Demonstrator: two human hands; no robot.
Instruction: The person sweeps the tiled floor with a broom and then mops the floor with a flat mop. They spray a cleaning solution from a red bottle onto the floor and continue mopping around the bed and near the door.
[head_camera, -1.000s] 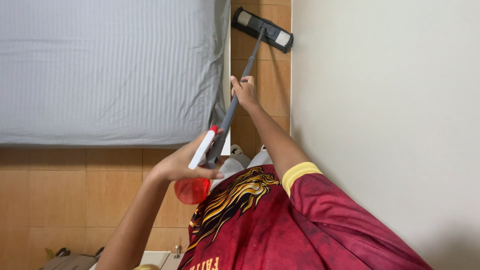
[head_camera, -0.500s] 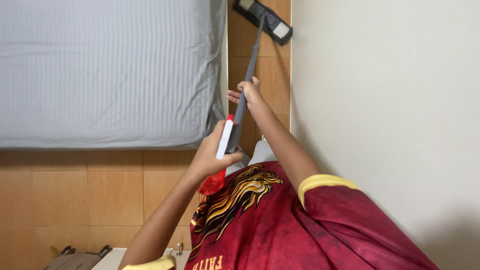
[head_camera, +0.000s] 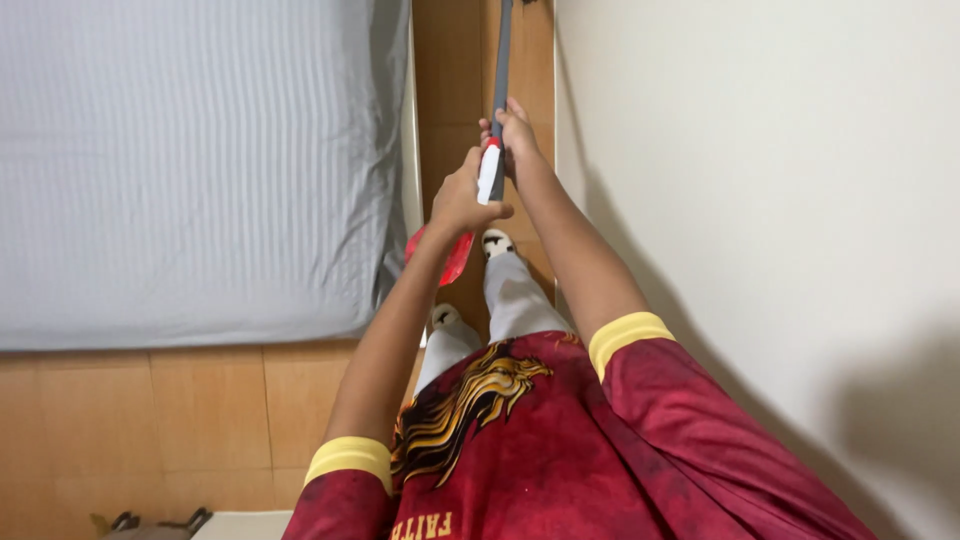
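Overhead, the head camera looked down the person's body toward the floor. Both hands were closed around a mop handle (head_camera: 500, 60), a grey pole with a white and red grip section near the lower hand. The left hand (head_camera: 462, 200) was wrapped around the white grip, fingers curled shut and thumb laid across the front. The right hand (head_camera: 514, 135) gripped the pole just above, fingers folded round the grey shaft, touching or nearly touching the left. Neither hand was spread; each was clamped on the pole.

The handle ran almost straight up the frame from the hands and left the picture at the top edge, so the mop head could not be seen. A red piece (head_camera: 452, 255) hung just below the left hand, partly hidden by the wrist; its exact form could not be told.

The pole lay over a narrow strip of wooden floor (head_camera: 450, 90) between a bed and a wall. The bed, covered in a grey striped sheet (head_camera: 190, 160), filled the upper left, its edge just beside the left forearm. A plain pale wall (head_camera: 760, 180) took up the right side, close to the right arm.

Two feet in pale socks (head_camera: 497, 245) stood on the floor strip below the hands. The person wore a dark red shirt (head_camera: 560, 460) with yellow sleeve bands and a gold figure on the chest.
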